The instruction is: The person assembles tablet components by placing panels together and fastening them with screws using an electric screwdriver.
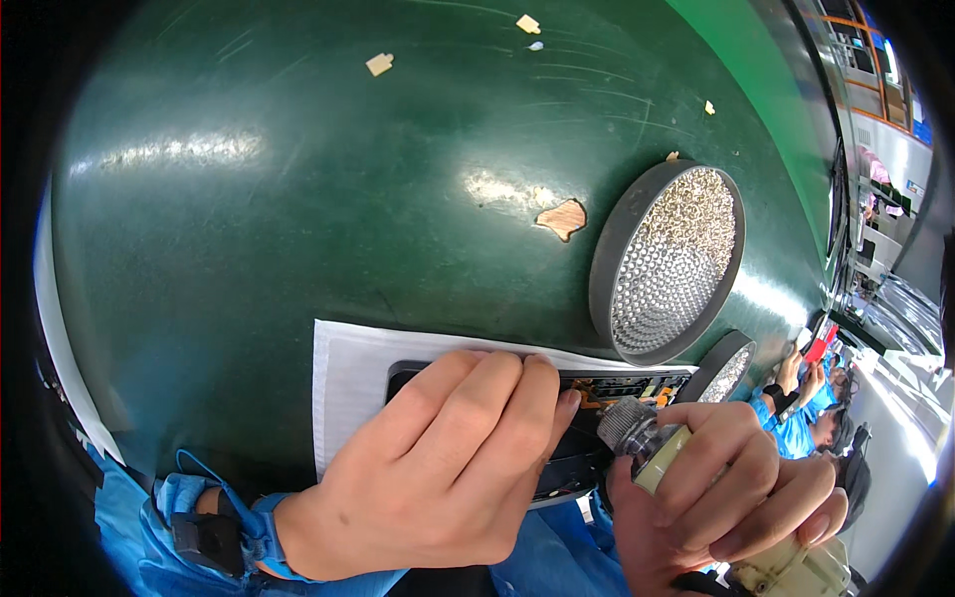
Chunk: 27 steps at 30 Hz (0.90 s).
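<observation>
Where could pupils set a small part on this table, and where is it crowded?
Bare: the green table between the white cloth and the upper-left tan scrap. Crowded: the cloth's right half, where left hand, right hand, tool, open device, large tray and smaller tray bunch together.

A flat black device [569, 476] is laid near the surface's [249, 298] near edge, its circuit board [609, 386] left bare, its left part covered by the left hand [438, 458]. An electric screwdriver [665, 456], pale with a grey ridged collar, is held tilted over it in the right hand [736, 488].
</observation>
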Motion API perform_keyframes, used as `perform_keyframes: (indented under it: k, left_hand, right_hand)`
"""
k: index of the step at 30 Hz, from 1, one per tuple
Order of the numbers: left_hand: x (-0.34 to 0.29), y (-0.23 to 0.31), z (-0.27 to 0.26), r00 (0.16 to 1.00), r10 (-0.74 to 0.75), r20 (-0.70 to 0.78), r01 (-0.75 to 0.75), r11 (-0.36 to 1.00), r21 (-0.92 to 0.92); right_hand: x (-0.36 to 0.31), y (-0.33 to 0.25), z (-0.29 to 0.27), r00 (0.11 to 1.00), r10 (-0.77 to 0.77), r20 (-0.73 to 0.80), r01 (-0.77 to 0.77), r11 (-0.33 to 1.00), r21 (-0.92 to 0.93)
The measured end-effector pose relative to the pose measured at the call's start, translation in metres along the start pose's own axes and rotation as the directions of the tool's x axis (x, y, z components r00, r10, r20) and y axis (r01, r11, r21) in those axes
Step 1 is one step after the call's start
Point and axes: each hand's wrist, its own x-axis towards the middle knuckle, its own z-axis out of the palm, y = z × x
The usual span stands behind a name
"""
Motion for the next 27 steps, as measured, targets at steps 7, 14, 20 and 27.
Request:
perform_keyframes:
  k: [7,14,20,27]
  left_hand:
    - [0.003,-0.001,0.004,1.000,0.010,-0.026,-0.010,1.000,0.010]
    - [-0.001,0.014,0.015,0.997,0.078,0.023,-0.079,0.996,0.046]
    - [-0.002,0.018,0.005,0.989,0.130,0.067,-0.134,0.990,0.048]
    - [-0.030,0.023,-0.058,0.990,-0.142,0.021,0.124,0.918,0.378]
  right_hand:
    - [0.001,0.004,-0.003,0.999,-0.028,0.022,0.028,1.000,-0.010]
    - [-0.006,-0.004,-0.015,0.998,-0.033,0.050,0.036,0.998,-0.056]
    - [-0.004,0.005,-0.012,0.989,-0.144,0.030,0.138,0.979,0.148]
    - [-0.012,-0.027,-0.016,0.968,-0.151,-0.202,0.091,0.956,-0.278]
